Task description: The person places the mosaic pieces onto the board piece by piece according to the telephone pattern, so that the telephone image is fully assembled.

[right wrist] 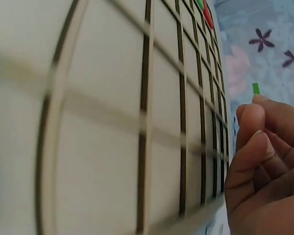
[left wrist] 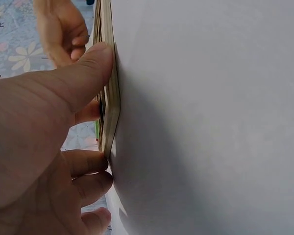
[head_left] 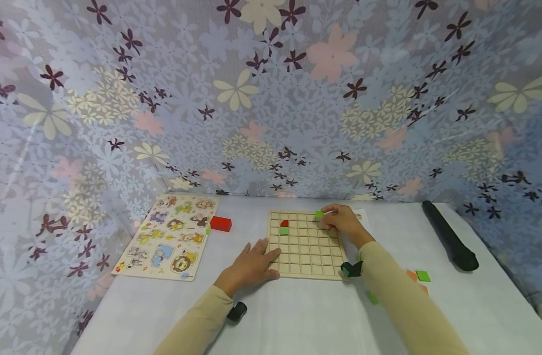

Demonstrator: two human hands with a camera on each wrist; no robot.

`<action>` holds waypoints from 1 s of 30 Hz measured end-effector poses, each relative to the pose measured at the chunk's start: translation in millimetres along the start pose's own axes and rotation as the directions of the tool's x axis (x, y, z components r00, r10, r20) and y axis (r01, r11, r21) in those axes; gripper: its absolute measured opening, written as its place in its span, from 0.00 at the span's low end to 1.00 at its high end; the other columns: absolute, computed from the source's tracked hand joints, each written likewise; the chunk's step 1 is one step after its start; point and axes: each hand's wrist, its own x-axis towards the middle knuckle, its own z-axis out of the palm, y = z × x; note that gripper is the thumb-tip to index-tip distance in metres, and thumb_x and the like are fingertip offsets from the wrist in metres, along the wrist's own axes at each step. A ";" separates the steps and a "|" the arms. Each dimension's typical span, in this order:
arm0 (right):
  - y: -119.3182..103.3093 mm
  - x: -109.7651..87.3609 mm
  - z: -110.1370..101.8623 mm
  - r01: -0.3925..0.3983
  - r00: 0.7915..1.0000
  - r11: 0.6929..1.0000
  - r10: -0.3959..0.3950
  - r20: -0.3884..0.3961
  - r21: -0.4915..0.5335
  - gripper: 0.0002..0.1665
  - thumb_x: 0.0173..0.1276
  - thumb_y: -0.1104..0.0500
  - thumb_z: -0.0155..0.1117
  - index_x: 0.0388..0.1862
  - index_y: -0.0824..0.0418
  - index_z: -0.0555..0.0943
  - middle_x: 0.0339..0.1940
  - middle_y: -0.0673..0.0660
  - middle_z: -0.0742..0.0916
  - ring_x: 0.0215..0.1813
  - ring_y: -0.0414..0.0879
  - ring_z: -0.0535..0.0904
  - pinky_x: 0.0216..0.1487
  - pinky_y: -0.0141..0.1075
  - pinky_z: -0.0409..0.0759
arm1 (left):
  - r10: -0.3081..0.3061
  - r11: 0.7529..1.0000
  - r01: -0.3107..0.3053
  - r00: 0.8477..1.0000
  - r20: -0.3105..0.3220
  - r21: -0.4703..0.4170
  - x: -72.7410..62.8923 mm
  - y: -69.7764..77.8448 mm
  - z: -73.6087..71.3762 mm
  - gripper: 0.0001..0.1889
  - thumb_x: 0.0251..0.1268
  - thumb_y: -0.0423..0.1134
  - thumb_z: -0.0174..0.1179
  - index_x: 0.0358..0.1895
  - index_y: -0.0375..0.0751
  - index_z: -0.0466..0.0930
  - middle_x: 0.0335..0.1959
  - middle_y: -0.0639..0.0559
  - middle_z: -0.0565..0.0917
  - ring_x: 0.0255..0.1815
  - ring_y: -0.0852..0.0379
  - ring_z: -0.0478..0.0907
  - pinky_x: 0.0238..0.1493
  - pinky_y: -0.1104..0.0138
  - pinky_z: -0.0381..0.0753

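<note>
One red block [head_left: 221, 224] beside animal board [head_left: 177, 244], wooden grid [head_left: 306, 245]

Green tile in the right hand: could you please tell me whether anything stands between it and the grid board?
Nothing visible stands between the green tile in the right hand and the grid board; the left hand is clear, at the left edge.
</note>
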 end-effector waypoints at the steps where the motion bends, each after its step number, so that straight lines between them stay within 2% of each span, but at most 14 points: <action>1: -0.6 2.9 4.5 0.002 1.000 1.000 -0.002 0.014 -0.006 0.26 0.74 0.62 0.63 0.68 0.69 0.73 0.41 0.64 0.88 0.32 0.45 0.82 0.32 0.35 0.78 | -0.002 1.000 0.002 1.000 0.002 0.001 -0.2 0.5 -0.6 0.37 0.70 0.61 0.61 0.78 0.55 0.65 0.81 0.39 0.58 0.82 0.43 0.54 0.80 0.44 0.53; 5: -6.1 11.2 24.5 0.021 0.998 0.998 -0.018 0.056 -0.054 0.24 0.73 0.65 0.64 0.65 0.69 0.75 0.45 0.65 0.86 0.31 0.45 0.83 0.31 0.35 0.79 | 0.000 1.000 0.000 1.000 0.012 -0.008 -1.6 1.7 -3.4 0.36 0.70 0.61 0.60 0.78 0.54 0.65 0.81 0.39 0.58 0.82 0.43 0.54 0.80 0.44 0.53; 7: -10.6 13.8 36.1 0.028 0.998 0.993 -0.021 0.060 -0.114 0.22 0.72 0.65 0.65 0.63 0.67 0.77 0.44 0.63 0.86 0.30 0.46 0.83 0.30 0.36 0.80 | 0.004 1.000 -0.003 1.000 0.014 -0.012 -2.1 1.0 -3.7 0.36 0.71 0.60 0.60 0.78 0.54 0.65 0.81 0.38 0.58 0.82 0.42 0.54 0.80 0.44 0.53; 12: -21.3 15.9 57.7 0.051 0.996 0.952 -0.026 0.089 -0.303 0.19 0.71 0.60 0.68 0.60 0.61 0.82 0.47 0.61 0.85 0.33 0.47 0.82 0.36 0.40 0.83 | 0.002 1.000 -0.002 1.000 0.007 -0.014 -2.7 -0.8 -2.3 0.36 0.71 0.60 0.60 0.78 0.54 0.65 0.81 0.38 0.58 0.82 0.42 0.54 0.80 0.44 0.54; 16: -25.1 16.3 63.7 0.044 0.997 0.919 -0.013 0.081 -0.392 0.19 0.70 0.59 0.69 0.59 0.60 0.83 0.51 0.62 0.84 0.40 0.49 0.83 0.41 0.42 0.85 | 0.014 1.000 -0.014 1.000 0.003 -0.021 -1.2 -0.4 -0.7 0.36 0.71 0.61 0.60 0.78 0.54 0.65 0.81 0.37 0.57 0.82 0.41 0.54 0.80 0.44 0.54; 21: -26.4 16.5 65.7 0.043 0.997 0.897 -0.009 0.080 -0.439 0.19 0.69 0.60 0.69 0.58 0.60 0.84 0.51 0.62 0.85 0.42 0.51 0.83 0.42 0.42 0.83 | 0.020 0.999 -0.020 1.000 0.005 -0.035 0.1 -0.2 2.5 0.36 0.71 0.61 0.59 0.78 0.54 0.65 0.81 0.38 0.57 0.82 0.41 0.54 0.80 0.44 0.53; 30: -30.7 17.4 71.4 0.114 0.993 0.837 -0.072 0.098 -0.536 0.20 0.68 0.60 0.69 0.59 0.60 0.85 0.50 0.60 0.87 0.50 0.53 0.81 0.51 0.50 0.81 | 0.021 1.000 -0.021 1.000 -0.009 -0.015 -0.7 -2.7 1.1 0.36 0.71 0.61 0.60 0.78 0.54 0.66 0.81 0.36 0.58 0.81 0.41 0.55 0.80 0.44 0.54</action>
